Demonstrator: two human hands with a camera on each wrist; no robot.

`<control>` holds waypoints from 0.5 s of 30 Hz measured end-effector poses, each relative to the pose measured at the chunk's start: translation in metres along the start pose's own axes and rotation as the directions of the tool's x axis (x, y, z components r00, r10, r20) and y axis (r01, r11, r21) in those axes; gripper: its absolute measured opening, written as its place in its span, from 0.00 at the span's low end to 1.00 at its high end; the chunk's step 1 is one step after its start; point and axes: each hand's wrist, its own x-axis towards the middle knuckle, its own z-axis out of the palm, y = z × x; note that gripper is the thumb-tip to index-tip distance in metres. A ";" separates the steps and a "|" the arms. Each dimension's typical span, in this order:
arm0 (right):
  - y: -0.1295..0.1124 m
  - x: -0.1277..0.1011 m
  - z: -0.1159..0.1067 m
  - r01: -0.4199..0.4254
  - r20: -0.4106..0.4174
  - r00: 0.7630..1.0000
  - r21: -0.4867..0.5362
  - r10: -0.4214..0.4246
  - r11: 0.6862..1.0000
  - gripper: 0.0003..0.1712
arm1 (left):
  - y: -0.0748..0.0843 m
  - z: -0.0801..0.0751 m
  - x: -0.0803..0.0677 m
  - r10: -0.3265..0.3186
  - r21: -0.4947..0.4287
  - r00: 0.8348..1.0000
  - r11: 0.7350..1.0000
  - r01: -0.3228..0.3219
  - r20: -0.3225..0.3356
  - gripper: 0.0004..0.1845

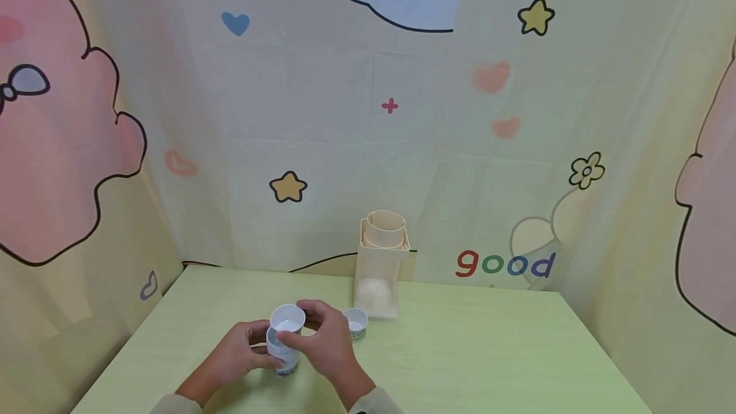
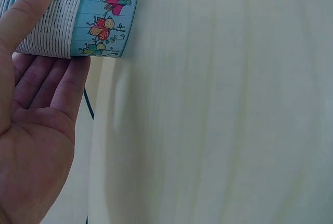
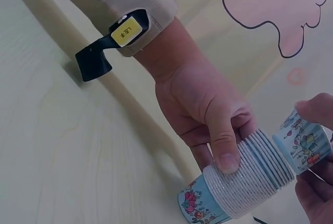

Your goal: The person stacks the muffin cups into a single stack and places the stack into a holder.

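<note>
Cartoon-print curtain [image 1: 322, 114] hangs on all sides of a pale green table [image 1: 460, 363], w/ the work going on at the near edge, close to the person. At the back of the table, against the curtain, stands a tall cream cup dispenser [image 1: 379, 273], upright, out of reach of either hand for now.

Nearer, the stack of paper cups [image 3: 250, 182] sits just off the table btwn both hands. Left hand [image 3: 208, 109] is wrapped round the ribbed rims, thumb pressed on top – looks like that's to keep the stack steady while the other hand works. From the left wrist view the lowest cup's printed band pokes out past the fingers [image 2: 52, 86].

Right hand [image 1: 324, 337] pinches the top cup [image 3: 304, 140], which is tilted and apart from the rest of the stack, fingertips on its printed wall; the tilt prob. helps it break free of the nested ones, though I can't tell for sure from here whether it's fully clear.

Smallest: a single cup [image 1: 355, 323] stands upright on the table just beside the right hand, in front of the dispenser
</note>
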 end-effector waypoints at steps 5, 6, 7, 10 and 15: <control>0.005 0.001 0.003 -0.013 0.006 1.000 -0.037 0.013 0.999 0.30 | -0.001 -0.001 -0.001 -0.002 -0.018 1.000 1.000 0.002 -0.002 0.39; 0.005 0.001 0.003 -0.018 0.006 1.000 -0.047 0.018 0.999 0.30 | -0.001 -0.001 -0.001 0.001 -0.017 1.000 1.000 -0.001 -0.004 0.39; 0.006 0.001 0.004 -0.021 0.007 1.000 -0.052 0.021 0.998 0.30 | -0.001 -0.001 -0.001 0.004 -0.015 1.000 1.000 -0.004 -0.006 0.39; 0.007 0.000 0.005 -0.028 0.006 1.000 -0.071 0.028 0.997 0.30 | -0.001 -0.001 -0.001 0.012 -0.006 1.000 1.000 -0.012 -0.011 0.39; 0.012 -0.002 0.005 -0.039 0.014 0.999 -0.079 0.040 0.996 0.30 | -0.001 -0.001 0.000 0.014 0.024 1.000 1.000 -0.014 -0.009 0.38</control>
